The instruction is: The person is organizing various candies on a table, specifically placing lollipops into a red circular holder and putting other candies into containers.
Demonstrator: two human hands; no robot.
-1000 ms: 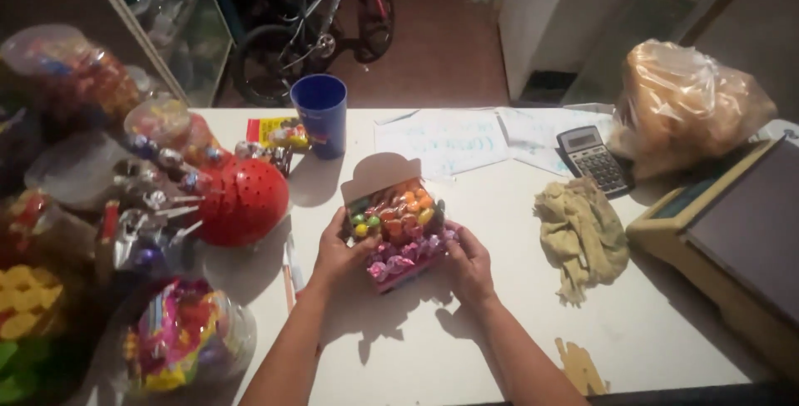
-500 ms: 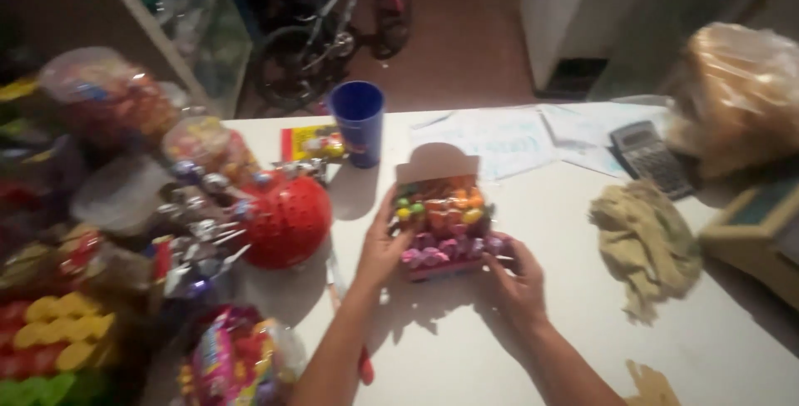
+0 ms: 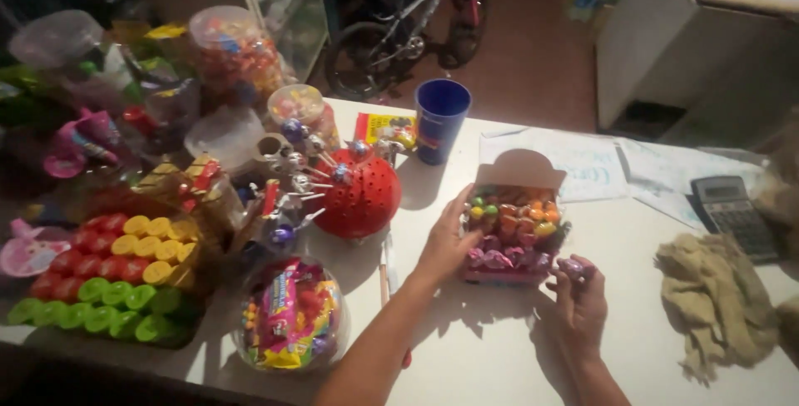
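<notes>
A: Now, state the position of the candy box [image 3: 509, 235].

B: It sits on the white counter [image 3: 491, 348], roughly mid-surface, lid flap folded up and back so the contents are exposed from above. The left hand [image 3: 445, 244] lies flat against the box's left wall, fingers together and extended. In my judgement this braces the box against sliding.

A: And the right hand [image 3: 580, 306]?

B: Just beside the box's near right corner. Its fingertips are pinched shut on a small purple wrapped sweet [image 3: 572, 268], held slightly above counter level, close to the purple row at the front of the box.

A: Clearance around the box?

B: Left: the red perforated lollipop stand [image 3: 362, 198] is near, with sticks projecting toward its own left side. A pencil [image 3: 385, 269] lies between stand and forearm. Behind: a blue cup [image 3: 440, 120] and paper sheets [image 3: 583, 165], apart from the flap. Right: open surface up to the crumpled cloth [image 3: 716, 298] and calculator [image 3: 731, 215]. Near side: bare counter up to its edge.
</notes>
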